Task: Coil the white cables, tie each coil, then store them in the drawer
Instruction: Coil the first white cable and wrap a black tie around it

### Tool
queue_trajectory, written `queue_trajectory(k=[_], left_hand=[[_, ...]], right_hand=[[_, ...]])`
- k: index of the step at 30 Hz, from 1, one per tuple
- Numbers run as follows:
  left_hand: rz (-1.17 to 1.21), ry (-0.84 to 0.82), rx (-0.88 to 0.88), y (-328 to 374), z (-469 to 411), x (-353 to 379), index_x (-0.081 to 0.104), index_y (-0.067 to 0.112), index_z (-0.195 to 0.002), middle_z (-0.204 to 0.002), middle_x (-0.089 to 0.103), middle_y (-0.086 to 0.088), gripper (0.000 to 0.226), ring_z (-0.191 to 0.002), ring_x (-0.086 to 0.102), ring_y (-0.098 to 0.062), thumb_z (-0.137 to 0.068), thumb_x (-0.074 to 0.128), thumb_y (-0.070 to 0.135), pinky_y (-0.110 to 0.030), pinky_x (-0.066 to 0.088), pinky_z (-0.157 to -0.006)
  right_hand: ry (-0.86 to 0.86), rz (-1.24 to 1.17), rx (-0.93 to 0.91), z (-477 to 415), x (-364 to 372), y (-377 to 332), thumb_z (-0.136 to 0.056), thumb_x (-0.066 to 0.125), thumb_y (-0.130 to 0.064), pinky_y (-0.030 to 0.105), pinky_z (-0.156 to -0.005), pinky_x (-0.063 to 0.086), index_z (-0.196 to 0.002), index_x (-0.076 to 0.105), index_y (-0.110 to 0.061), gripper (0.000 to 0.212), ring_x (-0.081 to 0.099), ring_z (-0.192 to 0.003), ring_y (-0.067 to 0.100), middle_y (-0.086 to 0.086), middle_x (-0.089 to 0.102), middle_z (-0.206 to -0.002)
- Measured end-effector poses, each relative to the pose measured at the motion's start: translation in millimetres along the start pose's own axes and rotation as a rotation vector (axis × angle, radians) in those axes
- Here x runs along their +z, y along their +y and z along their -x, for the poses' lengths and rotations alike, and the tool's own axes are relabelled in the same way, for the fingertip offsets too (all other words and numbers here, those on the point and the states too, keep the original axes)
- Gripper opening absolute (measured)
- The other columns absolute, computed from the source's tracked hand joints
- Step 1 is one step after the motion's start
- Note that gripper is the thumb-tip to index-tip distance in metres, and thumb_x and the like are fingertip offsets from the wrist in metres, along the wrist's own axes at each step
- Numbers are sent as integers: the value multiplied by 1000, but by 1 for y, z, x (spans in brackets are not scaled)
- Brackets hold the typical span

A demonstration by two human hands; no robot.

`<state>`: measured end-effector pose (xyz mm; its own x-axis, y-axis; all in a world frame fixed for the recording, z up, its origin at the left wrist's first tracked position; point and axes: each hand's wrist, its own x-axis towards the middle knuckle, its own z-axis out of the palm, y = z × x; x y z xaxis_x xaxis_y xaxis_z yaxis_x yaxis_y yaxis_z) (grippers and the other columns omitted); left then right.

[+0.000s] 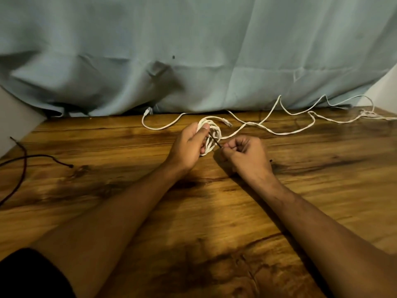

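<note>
My left hand [190, 147] grips the white coil [217, 131]. Just right of the coil, my right hand [247, 154] pinches a thin dark tie [216, 141] running into it.

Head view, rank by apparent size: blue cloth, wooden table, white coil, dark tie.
1. blue cloth and wooden table: each fills about half the frame, too close to rank.
2. white coil.
3. dark tie, only a short stretch visible.
</note>
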<state>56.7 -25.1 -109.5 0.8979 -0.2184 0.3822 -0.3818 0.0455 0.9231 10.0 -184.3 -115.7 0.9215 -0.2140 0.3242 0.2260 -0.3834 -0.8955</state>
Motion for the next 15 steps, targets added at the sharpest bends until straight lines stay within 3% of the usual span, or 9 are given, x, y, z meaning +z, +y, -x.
queue_trajectory(k=[4,8,12,15], left_hand=[[-57,-57,39,0,6,13,57,10,-88,-65,50,2,47,-60,46,-17,-90,53,57,-34,38,-59],[-100,-75,72,0,9,19,57,13,-84,-69,55,-8,49,-62,49,-21,-91,50,61,-40,39,-61],[-159,99,2,6,8,19,62,27,-64,-55,57,4,61,-51,49,-16,-89,35,76,-38,38,-60],[-150,192,-70,5,6,18,64,33,-59,-57,57,3,58,-55,49,-20,-84,35,77,-43,37,-62]], right_hand=[[-31,-132,10,8,1,-8,-90,68,-3,30,-49,44,-74,72,-8,17,54,-44,23,10,72,-64],[-77,-256,4,11,-3,-13,-100,63,-7,32,-50,47,-93,73,-2,12,57,-49,22,15,75,-79],[-82,-336,-3,12,3,-15,-99,65,-5,25,-44,45,-94,71,-3,9,55,-46,18,16,74,-81],[-84,-344,-11,12,6,-15,-99,66,-6,29,-46,49,-99,71,3,10,55,-49,20,22,75,-86]])
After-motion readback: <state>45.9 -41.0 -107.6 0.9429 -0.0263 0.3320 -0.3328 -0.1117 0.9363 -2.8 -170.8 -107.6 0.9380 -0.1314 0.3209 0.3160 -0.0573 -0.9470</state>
